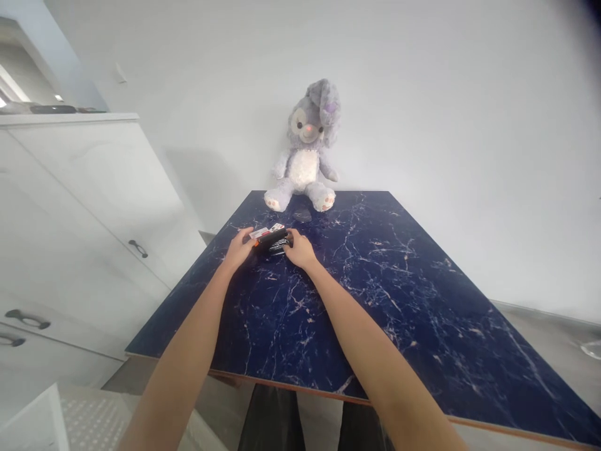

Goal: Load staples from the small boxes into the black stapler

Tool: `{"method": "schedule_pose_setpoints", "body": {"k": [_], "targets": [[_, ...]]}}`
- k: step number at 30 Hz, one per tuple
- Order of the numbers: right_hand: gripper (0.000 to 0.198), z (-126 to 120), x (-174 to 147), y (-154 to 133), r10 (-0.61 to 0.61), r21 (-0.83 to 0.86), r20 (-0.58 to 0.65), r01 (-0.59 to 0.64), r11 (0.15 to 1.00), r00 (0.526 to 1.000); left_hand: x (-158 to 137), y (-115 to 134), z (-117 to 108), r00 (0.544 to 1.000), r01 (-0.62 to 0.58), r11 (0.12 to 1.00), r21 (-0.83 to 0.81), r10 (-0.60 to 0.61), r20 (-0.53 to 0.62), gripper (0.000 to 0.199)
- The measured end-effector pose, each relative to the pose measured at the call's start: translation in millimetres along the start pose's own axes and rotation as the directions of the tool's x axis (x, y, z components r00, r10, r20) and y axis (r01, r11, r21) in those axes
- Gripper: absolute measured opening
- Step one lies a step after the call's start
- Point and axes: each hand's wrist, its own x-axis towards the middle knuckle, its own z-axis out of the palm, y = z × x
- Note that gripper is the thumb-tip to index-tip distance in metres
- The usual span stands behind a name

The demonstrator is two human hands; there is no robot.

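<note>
"Entry one, the fingers?"

"Left hand (238, 250): fingers bent, grasping the left end of a black bar (273, 237), thumb by its orange tip (256, 243). Right hand (302, 250): fingers curled in at the bar's right end; whether they grip it or only touch it cannot be told."

"And what lies with the bar?"

"Item, a white-and-red card (259, 233), behind the bar, near the left fingers. Item, a second card (277, 227), white with red and dark marks, behind the bar's middle. Item, a shiny dark piece (278, 246), in front of the bar, near the right thumb (material too small to make out)."

"Location of the group?"

"Between the two hands, over the far left part of a table (375, 288), dark blue with white veining. Contact with the surface is hidden."

"Beyond the hands?"

"One plush rabbit (304, 169), grey-lilac, white belly, seated upright at the table's far edge, one ear folded over its head. One small dark object (302, 215), on the table just before its feet, kind unclear."

"Outer surroundings?"

"Pale wall (446, 125) behind. To the left, white cabinet (94, 219), dark handles. Below the near edge, dark trouser legs (272, 419)."
</note>
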Motion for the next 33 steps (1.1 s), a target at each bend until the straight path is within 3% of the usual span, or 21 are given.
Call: {"method": "schedule_pose_setpoints", "body": {"k": [8, 15, 19, 24, 28, 33], "targets": [[0.054, -0.7, -3.4, 1.4, 0.057, 0.104, -0.093, -0.047, 0.993, 0.994, 2.5, -8.5, -11.3, 0.988, -0.01, 1.0, 0.008, 0.008, 0.155, 0.056], [0.046, -5.7, -7.2, -2.7, 0.078, 0.016, -0.173, -0.076, 0.997, 0.982, 3.3, -11.2, -12.2, 0.985, -0.031, 0.999, 0.027, 0.026, 0.172, 0.058], [0.04, -5.4, -8.5, -4.1, 0.115, -0.013, -0.199, -0.12, 0.993, 0.973, 3.1, -10.1, -6.5, 0.996, 0.018, 1.0, 0.007, -0.019, 0.09, 0.054], [0.037, -1.8, -13.5, -7.2, 0.024, -0.152, -0.159, -0.048, 0.987, 0.987, 2.6, -7.0, -0.7, 0.999, 0.031, 0.994, 0.107, -0.027, -0.045, 0.036], [0.033, -2.3, -21.1, -13.9, 0.024, -0.282, -0.18, -0.075, 0.956, 0.983, 0.0, -5.0, -2.5, 0.994, 0.007, 0.999, 0.047, -0.001, -0.11, 0.034], [0.03, -4.5, -26.0, -21.1, -0.004, -0.318, -0.19, -0.058, 0.946, 0.982, 2.2, -10.7, -6.6, 0.932, 0.126, 0.992, 0.004, -0.117, -0.343, 0.038]]}}
